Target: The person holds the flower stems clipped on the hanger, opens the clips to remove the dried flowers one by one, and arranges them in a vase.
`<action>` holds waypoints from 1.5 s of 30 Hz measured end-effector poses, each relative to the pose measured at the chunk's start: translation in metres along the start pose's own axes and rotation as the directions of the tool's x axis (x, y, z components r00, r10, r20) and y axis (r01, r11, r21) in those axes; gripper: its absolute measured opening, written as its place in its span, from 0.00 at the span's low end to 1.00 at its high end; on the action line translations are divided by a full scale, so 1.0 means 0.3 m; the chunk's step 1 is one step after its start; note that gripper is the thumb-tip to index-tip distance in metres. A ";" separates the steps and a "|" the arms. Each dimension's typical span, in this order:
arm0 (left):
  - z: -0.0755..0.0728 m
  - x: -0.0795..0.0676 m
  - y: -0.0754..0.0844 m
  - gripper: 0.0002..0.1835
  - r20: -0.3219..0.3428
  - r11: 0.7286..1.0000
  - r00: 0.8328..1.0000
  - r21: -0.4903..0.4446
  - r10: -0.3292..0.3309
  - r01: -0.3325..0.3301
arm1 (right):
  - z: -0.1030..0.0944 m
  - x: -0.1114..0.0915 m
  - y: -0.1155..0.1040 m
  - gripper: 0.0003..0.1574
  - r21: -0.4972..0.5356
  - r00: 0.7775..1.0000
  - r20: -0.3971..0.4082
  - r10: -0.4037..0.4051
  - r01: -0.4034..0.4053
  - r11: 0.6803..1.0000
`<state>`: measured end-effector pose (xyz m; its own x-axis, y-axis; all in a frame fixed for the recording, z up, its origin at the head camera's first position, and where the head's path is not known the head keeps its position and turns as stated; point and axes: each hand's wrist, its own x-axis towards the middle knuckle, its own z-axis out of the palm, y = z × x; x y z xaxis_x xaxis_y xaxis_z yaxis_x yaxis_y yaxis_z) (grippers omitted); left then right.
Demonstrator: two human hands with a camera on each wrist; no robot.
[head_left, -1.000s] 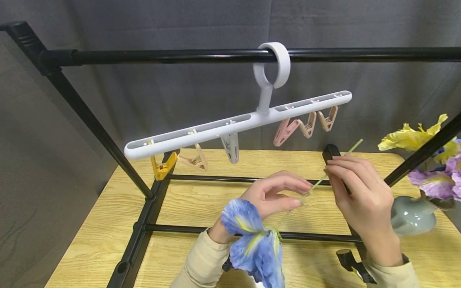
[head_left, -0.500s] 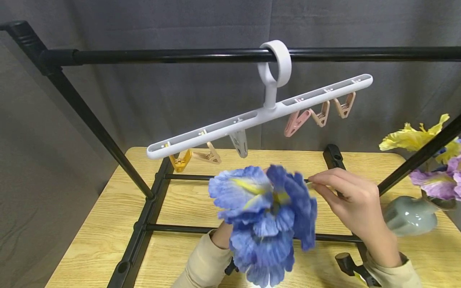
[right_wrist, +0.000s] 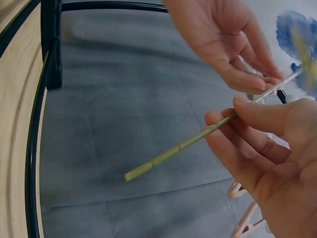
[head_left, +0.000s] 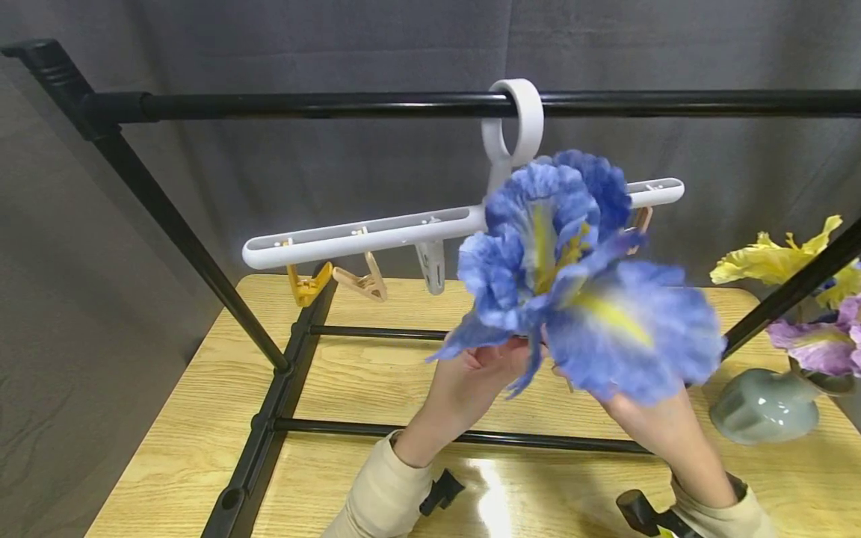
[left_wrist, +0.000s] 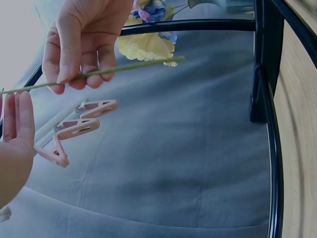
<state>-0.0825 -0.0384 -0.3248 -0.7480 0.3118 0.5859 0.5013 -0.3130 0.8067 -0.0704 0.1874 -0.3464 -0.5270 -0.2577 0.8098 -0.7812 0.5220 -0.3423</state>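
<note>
A blue artificial iris (head_left: 538, 276) with yellow streaks is held up before the hanger in the head view, covering its middle and parts of both hands. In the right wrist view, my right hand (right_wrist: 277, 153) pinches the green stem (right_wrist: 181, 147) between thumb and fingers, its cut end pointing down left. Nearer the bloom, my left hand (head_left: 474, 381) has its fingertips at the same stem, thumb and fingers around it. The white clip hanger (head_left: 363, 235) hangs by its ring from a black rail (head_left: 303, 106). Yellow, beige and grey clips dangle along its left half.
Black rack bars (head_left: 336, 428) stand on the wooden table (head_left: 377, 381). To the right sits a grey-green vase (head_left: 763, 407) with yellow and purple flowers (head_left: 810, 344). A grey cloth (head_left: 336, 52) hangs behind.
The iris bloom has risen from low in front of the left hand to the hanger's height and turned. My right hand has come closer to the left. The hanger has swung.
</note>
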 end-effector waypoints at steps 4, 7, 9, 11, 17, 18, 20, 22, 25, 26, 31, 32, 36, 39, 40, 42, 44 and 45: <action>0.000 0.031 0.013 0.09 0.068 0.989 0.996 -0.139 0.051 -0.041 | -0.004 0.070 -0.044 0.23 0.155 1.000 0.011 0.022 -0.024 0.988; -0.004 0.036 0.013 0.09 0.090 0.984 0.995 -0.175 0.052 -0.036 | -0.015 0.077 -0.051 0.20 0.215 1.000 -0.012 0.025 -0.022 0.976; -0.006 0.038 0.011 0.10 0.084 0.986 0.996 -0.167 0.029 -0.015 | -0.024 0.077 -0.051 0.19 0.254 0.999 -0.012 0.036 -0.032 0.967; -0.008 0.039 0.008 0.10 0.073 0.989 0.997 -0.149 0.010 0.001 | -0.034 0.075 -0.049 0.16 0.313 0.998 -0.021 0.057 -0.047 0.949; -0.016 0.043 0.006 0.11 0.007 0.999 0.999 -0.039 -0.032 0.032 | -0.069 0.075 -0.047 0.05 0.492 0.985 -0.061 0.159 -0.109 0.864; -0.018 0.044 0.006 0.12 -0.005 0.999 0.999 -0.026 -0.038 0.038 | -0.076 0.075 -0.047 0.07 0.504 0.981 -0.069 0.181 -0.122 0.855; -0.023 0.046 0.004 0.12 -0.032 0.999 0.998 -0.003 -0.049 0.049 | -0.091 0.074 -0.046 0.08 0.549 0.970 -0.093 0.224 -0.138 0.824; -0.029 0.049 0.001 0.12 -0.057 0.998 0.997 0.022 -0.059 0.060 | -0.107 0.073 -0.045 0.08 0.591 0.955 -0.115 0.272 -0.154 0.792; -0.039 0.052 -0.006 0.12 -0.086 0.995 0.994 0.063 -0.070 0.075 | -0.126 0.071 -0.039 0.07 0.648 0.934 -0.142 0.328 -0.163 0.744; -0.042 0.052 -0.008 0.12 -0.093 0.994 0.993 0.074 -0.073 0.080 | -0.131 0.070 -0.035 0.06 0.663 0.929 -0.148 0.338 -0.160 0.731; -0.054 0.053 -0.014 0.12 -0.110 0.991 0.990 0.089 -0.093 0.103 | -0.152 0.065 -0.013 0.05 0.705 0.901 -0.201 0.386 -0.141 0.696; -0.055 0.054 -0.016 0.12 -0.110 0.990 0.989 0.090 -0.097 0.107 | -0.156 0.062 -0.009 0.06 0.706 0.894 -0.206 0.398 -0.145 0.693; -0.062 0.059 -0.028 0.13 -0.108 0.984 0.988 0.131 -0.111 0.125 | -0.179 0.042 0.009 0.10 0.710 0.869 -0.202 0.451 -0.187 0.679; -0.067 0.061 -0.035 0.13 -0.108 0.966 0.988 0.218 -0.114 0.135 | -0.201 0.027 0.029 0.13 0.693 0.856 -0.184 0.484 -0.236 0.681; -0.069 0.061 -0.036 0.13 -0.108 0.958 0.988 0.250 -0.114 0.138 | -0.209 0.023 0.037 0.13 0.692 0.852 -0.181 0.491 -0.245 0.679; -0.071 0.061 -0.039 0.13 -0.106 0.942 0.988 0.303 -0.115 0.142 | -0.229 0.013 0.050 0.12 0.663 0.840 -0.178 0.512 -0.283 0.694; -0.073 0.060 -0.043 0.13 -0.100 0.931 0.988 0.335 -0.119 0.146 | -0.248 0.002 0.064 0.10 0.655 0.830 -0.186 0.526 -0.294 0.696; -0.074 0.060 -0.044 0.13 -0.097 0.927 0.988 0.343 -0.122 0.149 | -0.258 -0.004 0.069 0.08 0.652 0.823 -0.190 0.535 -0.302 0.695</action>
<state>-0.1122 -0.0486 -0.3265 -0.8425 0.2589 0.4724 0.5030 0.0640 0.8619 -0.0602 0.2615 -0.3175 -0.7884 0.2216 0.5739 -0.6025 -0.0894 -0.7931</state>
